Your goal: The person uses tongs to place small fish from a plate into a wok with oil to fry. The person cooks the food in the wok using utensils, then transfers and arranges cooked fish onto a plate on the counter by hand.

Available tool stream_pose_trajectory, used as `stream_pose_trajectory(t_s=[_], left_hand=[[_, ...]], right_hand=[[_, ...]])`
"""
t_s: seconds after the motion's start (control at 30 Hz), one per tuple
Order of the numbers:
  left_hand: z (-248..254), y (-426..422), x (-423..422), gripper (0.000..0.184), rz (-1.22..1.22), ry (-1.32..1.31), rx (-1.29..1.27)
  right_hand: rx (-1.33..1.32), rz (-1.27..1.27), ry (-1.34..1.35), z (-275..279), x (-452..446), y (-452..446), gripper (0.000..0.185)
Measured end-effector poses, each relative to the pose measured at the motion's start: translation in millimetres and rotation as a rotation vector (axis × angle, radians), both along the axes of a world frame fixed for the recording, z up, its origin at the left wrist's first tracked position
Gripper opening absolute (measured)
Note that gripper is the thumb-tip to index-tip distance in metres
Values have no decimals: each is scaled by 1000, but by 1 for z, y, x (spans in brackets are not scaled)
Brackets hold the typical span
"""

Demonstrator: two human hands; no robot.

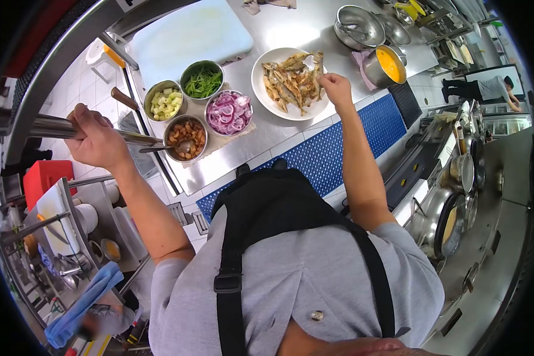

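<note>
My left hand [95,139] is closed around a steel post [47,127] at the table's left side. My right hand [336,89] is at the right rim of a white plate [305,113], its fingers pinched on a small fried fish [318,64]. More fried fish [288,83] lie heaped on that plate. To its left stand several metal bowls: sliced red onion [228,113], green strips [203,82], pale green cubes [166,104] and browned chunks [186,135] with a spoon [186,145] in them.
A white cutting board [190,38] lies on the steel table [267,29]. At the right are a pot of orange liquid [389,64] and stacked metal bowls [359,26]. Pans [451,222] line the stove side. Another person [492,89] bends at the far right. Blue matting [362,136] covers the floor.
</note>
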State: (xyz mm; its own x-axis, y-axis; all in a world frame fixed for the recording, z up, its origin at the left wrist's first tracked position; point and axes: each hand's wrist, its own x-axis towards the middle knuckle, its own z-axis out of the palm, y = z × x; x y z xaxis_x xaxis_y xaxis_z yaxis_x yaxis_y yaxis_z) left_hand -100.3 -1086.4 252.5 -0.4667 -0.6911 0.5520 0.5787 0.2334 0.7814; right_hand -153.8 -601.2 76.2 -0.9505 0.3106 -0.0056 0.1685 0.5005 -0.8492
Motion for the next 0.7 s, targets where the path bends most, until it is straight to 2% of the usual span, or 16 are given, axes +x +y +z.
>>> stream_pose_trajectory(t_s=[0.13,0.23,0.33,0.43,0.5,0.57,0.6,0.67,0.7], left_hand=[[0,1,1,18,-10,7,-1],[-1,-1,0,17,-33,14,-24],[-2,-3,1,16,-41,15,-16],[-3,-3,1,16,-55,15,-15],[-2,-3,2,16,-51,5,-24],[-2,-1,3,16,-42,-5,-6],[-1,-1,2,16,-41,-8,1],[-2,-3,2,15,-65,13,-11],[-3,-3,2,15,-80,25,-15]], right_hand=[[418,189,-9,29,-34,-12,29],[603,182,366,52,-41,-17,29],[571,121,281,59,-29,-7,32],[523,116,226,29,-2,8,28],[401,-59,166,8,29,5,26],[374,-226,38,-46,50,21,29],[-49,-306,-175,-25,68,-6,32],[-510,-222,-310,-47,80,-14,30],[-489,-247,-286,-55,79,-13,29]])
